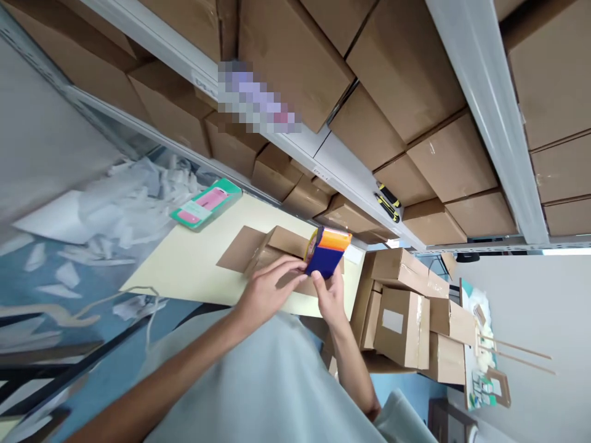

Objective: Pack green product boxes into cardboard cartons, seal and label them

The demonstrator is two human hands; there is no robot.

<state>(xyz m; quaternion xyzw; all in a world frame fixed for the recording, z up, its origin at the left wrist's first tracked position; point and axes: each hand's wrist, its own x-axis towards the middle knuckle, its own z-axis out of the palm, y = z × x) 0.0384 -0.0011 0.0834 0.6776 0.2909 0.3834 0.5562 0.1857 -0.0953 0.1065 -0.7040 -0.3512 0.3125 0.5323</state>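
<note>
A small purple and orange box (327,261) is held up over the pale yellow work surface (184,271). My right hand (331,298) grips it from below, the thumb on its purple face and the fingers behind. My left hand (268,292) is closed at the box's left edge, thumb and fingertips pinching there. Just behind my hands lies an open cardboard box (272,249) with a flap spread to the left. A green package with a pink panel (206,204) rests at the surface's far left corner.
Shelves packed with cardboard boxes (410,67) rise in front of me. Two yellow-black cutters (388,202) lie on the shelf edge. Stacked cartons (401,326) stand at the right. Scraps of white paper (111,203) are heaped at the left, some on the blue floor.
</note>
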